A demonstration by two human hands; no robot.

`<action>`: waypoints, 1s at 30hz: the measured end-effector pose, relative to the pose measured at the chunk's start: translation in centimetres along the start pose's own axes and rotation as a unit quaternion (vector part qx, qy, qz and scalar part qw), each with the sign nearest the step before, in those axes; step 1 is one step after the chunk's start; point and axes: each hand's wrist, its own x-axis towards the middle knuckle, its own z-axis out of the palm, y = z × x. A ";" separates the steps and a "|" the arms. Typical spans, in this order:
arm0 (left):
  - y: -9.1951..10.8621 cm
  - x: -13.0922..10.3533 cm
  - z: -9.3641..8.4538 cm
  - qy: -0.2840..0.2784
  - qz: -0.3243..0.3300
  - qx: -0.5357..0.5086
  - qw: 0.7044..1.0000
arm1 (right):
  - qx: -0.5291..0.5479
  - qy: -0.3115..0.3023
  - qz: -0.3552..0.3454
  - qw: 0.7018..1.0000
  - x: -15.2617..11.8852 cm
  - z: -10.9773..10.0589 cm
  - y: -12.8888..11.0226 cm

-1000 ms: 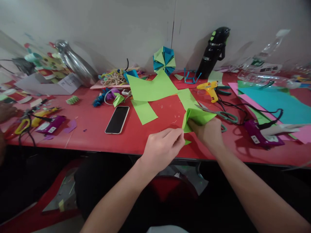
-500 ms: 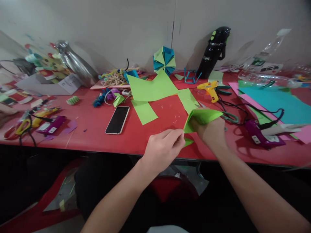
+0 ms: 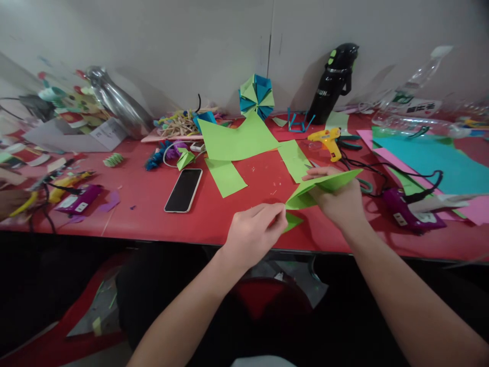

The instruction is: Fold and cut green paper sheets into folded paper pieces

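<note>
Both my hands are on a folded sheet of green paper (image 3: 319,187), held just above the red table near its front edge. My left hand (image 3: 255,232) pinches the paper's left corner between thumb and fingers. On the other side, my right hand (image 3: 340,204) grips it from the right, with some fingers inside the fold and one finger showing over the top edge. A small green paper piece (image 3: 293,222) shows below the left corner; whether it joins the folded sheet I cannot tell. Flat green sheets (image 3: 239,140) lie farther back.
A phone (image 3: 184,190) lies left of my hands. Behind them are a yellow glue gun (image 3: 328,141) and partly hidden scissors (image 3: 365,186). At right are a purple power strip (image 3: 412,214) and coloured sheets (image 3: 439,163). Another person's hand (image 3: 15,203) is at far left.
My right hand has turned and shifted slightly right, flattening the paper's fold and swinging its right tip outward. The left hand keeps its pinch. At far left, the other person's hand has come to the yellow-handled tool.
</note>
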 end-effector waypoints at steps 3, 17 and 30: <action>-0.5 0.1 0.1 0.019 -0.021 -0.022 0.999 | 0.015 -0.001 0.034 0.999 0.2 -0.1 0.2; -6.5 1.8 -1.9 0.043 -0.378 -0.247 0.891 | 0.114 -0.200 -0.006 0.973 0.3 -1.2 0.5; -5.8 1.2 -0.5 -0.036 -0.397 -0.357 0.845 | 0.242 -0.102 0.042 0.964 -0.2 0.7 -0.1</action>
